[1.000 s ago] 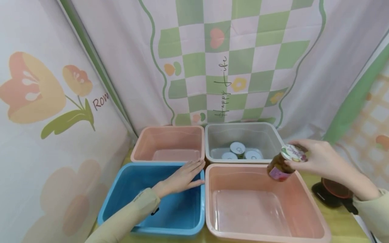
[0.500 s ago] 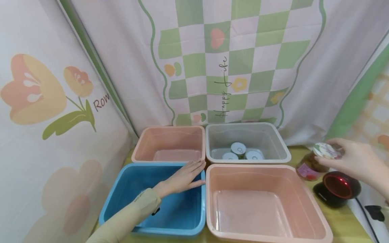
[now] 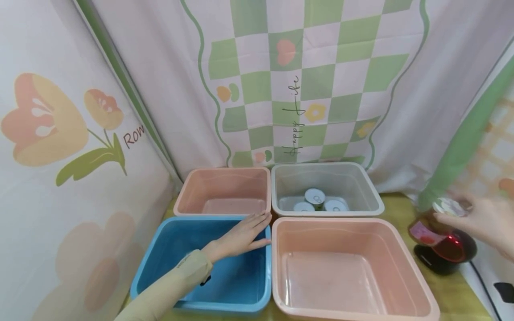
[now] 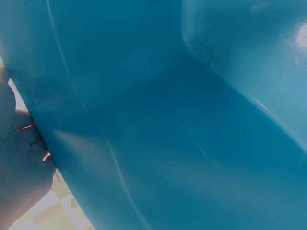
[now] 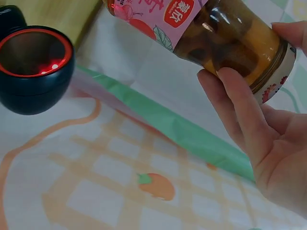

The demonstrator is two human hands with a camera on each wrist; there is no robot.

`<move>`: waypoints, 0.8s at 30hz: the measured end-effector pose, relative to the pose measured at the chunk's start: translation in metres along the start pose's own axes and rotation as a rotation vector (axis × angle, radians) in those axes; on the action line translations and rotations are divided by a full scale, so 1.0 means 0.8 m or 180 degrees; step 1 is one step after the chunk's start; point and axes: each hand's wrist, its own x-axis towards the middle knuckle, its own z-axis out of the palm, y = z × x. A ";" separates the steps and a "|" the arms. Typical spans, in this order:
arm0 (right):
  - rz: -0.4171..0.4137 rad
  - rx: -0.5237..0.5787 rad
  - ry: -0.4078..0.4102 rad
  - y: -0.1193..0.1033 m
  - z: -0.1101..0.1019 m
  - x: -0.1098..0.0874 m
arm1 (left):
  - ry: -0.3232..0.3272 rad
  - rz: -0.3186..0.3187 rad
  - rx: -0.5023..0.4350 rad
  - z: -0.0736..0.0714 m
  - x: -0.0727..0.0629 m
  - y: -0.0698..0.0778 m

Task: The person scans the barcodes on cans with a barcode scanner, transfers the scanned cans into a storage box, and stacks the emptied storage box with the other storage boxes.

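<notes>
My right hand (image 3: pixel 482 220) holds a glass jar (image 5: pixel 230 45) of brown fruit by its lid end, fingers and thumb round it. The jar has a pink label and a pale patterned lid. In the head view it is tilted and overlaps a black barcode scanner (image 3: pixel 455 256) whose round window glows red. That scanner (image 5: pixel 36 93) sits to the left of the jar in the right wrist view. My left hand (image 3: pixel 242 229) rests with straight fingers on the right rim of the blue bin (image 3: pixel 138 263). No object shows between its fingers.
A pink bin (image 3: pixel 353 314) stands front right, another pink bin (image 3: pixel 180 191) back left. The grey bin (image 3: pixel 377 196) at the back right contains three cans (image 3: pixel 314 196). A cable (image 3: pixel 482 281) runs from the scanner. Printed curtains (image 3: pixel 180 89) close off the back and sides.
My right hand has carried the jar rightward from over the front pink bin to the scanner. The scanner's window has lit red. My left hand stays in place.
</notes>
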 end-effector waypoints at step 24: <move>0.0080 -0.0079 -0.0131 0.051 0.047 -0.027 | 0.0003 -0.0021 -0.0046 0.000 0.000 0.000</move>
